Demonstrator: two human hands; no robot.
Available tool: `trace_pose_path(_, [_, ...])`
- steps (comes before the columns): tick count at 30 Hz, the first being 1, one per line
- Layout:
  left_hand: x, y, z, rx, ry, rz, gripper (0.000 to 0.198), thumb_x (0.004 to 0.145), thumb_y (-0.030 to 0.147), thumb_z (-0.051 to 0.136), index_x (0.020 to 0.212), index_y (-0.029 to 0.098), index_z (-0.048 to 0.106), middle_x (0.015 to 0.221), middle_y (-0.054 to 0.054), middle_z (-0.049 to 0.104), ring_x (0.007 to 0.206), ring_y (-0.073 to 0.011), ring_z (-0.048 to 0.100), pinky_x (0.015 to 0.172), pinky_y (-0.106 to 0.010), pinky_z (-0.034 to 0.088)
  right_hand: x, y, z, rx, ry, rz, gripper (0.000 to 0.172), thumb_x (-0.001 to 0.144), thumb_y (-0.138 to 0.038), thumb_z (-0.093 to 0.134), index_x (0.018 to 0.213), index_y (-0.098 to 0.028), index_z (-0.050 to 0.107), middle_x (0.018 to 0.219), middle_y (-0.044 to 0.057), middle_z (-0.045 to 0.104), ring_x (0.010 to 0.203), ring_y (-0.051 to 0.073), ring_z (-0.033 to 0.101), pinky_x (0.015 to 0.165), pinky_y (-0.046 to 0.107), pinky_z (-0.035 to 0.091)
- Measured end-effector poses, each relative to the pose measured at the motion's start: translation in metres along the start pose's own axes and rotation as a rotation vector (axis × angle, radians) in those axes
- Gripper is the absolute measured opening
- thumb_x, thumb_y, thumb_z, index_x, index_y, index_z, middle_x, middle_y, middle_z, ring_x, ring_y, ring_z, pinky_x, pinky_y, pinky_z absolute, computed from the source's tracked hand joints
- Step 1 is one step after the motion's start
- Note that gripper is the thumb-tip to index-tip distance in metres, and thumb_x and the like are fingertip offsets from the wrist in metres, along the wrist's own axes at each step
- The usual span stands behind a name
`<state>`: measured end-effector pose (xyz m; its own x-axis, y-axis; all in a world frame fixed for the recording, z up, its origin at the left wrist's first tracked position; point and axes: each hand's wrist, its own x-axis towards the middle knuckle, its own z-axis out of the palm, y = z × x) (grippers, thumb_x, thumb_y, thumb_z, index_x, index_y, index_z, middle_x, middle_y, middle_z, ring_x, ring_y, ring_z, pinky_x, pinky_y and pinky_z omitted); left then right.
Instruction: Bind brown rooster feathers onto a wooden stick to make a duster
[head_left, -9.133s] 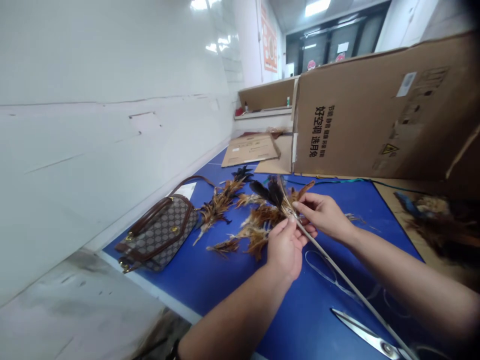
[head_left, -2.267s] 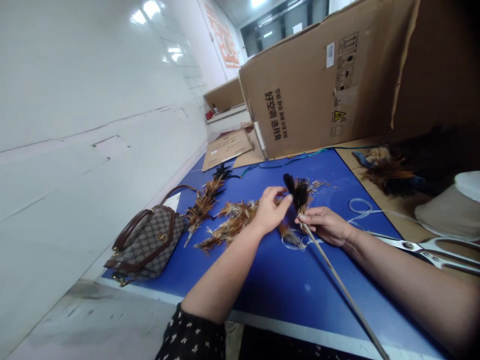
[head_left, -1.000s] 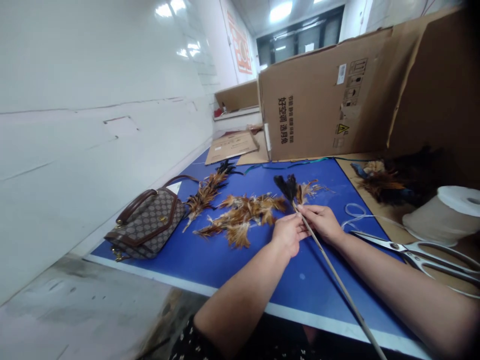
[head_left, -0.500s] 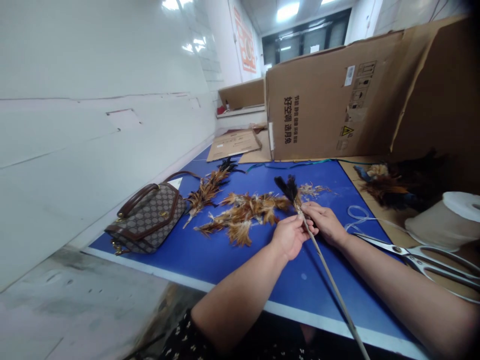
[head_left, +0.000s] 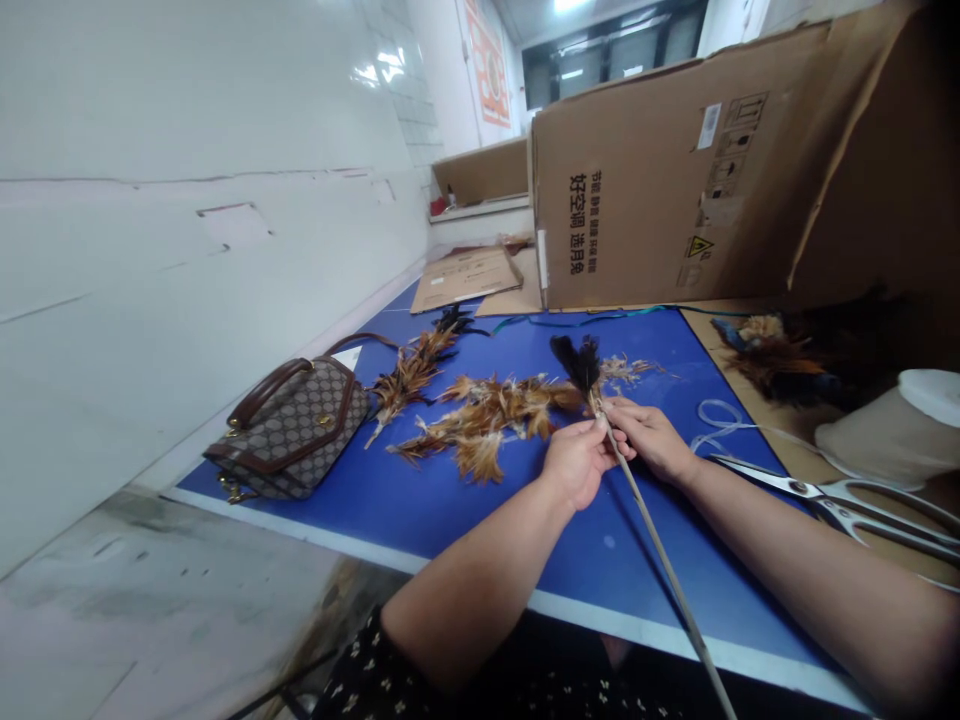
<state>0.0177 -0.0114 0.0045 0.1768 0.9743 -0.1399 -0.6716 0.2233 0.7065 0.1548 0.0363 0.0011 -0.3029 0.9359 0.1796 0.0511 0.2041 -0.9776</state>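
A long thin stick (head_left: 660,545) slants from the lower right up to my hands, with a tuft of black feathers (head_left: 579,362) at its far end. Just below the tuft, my left hand (head_left: 581,462) is closed round the stick. My right hand (head_left: 651,438) pinches at the base of the feathers from the other side; its fingertips are partly hidden. Brown feathers (head_left: 487,410) lie in a loose pile left of my hands. Further left is a bunch of brown and black feathers (head_left: 416,365). Small pale feather scraps (head_left: 626,370) lie behind my right hand.
A patterned handbag (head_left: 300,430) stands on the blue table (head_left: 450,520) at left. Large scissors (head_left: 847,505), a white roll (head_left: 892,430) with clear strip and dark feathers (head_left: 795,370) lie at right. A big cardboard box (head_left: 645,220) stands behind, beside flat cardboard (head_left: 465,278).
The view has shifted slightly. The black feathers look more spread and upright at the stick's end. Both hands keep nearly the same place and hold.
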Motion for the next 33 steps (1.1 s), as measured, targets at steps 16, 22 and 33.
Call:
trace_pose_path(16, [-0.003, 0.005, 0.0, -0.037, -0.114, -0.062, 0.018, 0.089, 0.023, 0.069, 0.093, 0.006, 0.071, 0.08, -0.009, 0.067, 0.069, -0.0193, 0.068, 0.086, -0.044, 0.053, 0.002, -0.009, -0.007, 0.327, 0.053, 0.152, 0.034, 0.077, -0.047, 0.084, 0.078, -0.015, 0.074, 0.065, 0.004, 0.066, 0.055, 0.013, 0.056, 0.051, 0.027, 0.047])
trace_pose_path(22, [-0.003, 0.005, 0.0, -0.06, -0.128, -0.063, 0.018, 0.09, 0.024, 0.069, 0.089, 0.006, 0.069, 0.08, -0.008, 0.066, 0.07, -0.0191, 0.068, 0.087, -0.044, 0.052, 0.003, -0.006, -0.008, 0.315, 0.066, 0.129, 0.03, 0.075, -0.042, 0.086, 0.079, -0.014, 0.077, 0.069, 0.005, 0.069, 0.057, 0.013, 0.058, 0.055, 0.027, 0.049])
trace_pose_path(33, [-0.002, 0.005, -0.004, -0.038, -0.119, -0.054, 0.019, 0.089, 0.027, 0.07, 0.087, 0.007, 0.069, 0.079, -0.009, 0.067, 0.069, -0.0183, 0.066, 0.087, -0.045, 0.052, 0.0, -0.01, -0.008, 0.267, 0.031, 0.068, 0.033, 0.072, -0.047, 0.087, 0.076, -0.015, 0.079, 0.077, 0.006, 0.071, 0.066, 0.015, 0.06, 0.063, 0.028, 0.052])
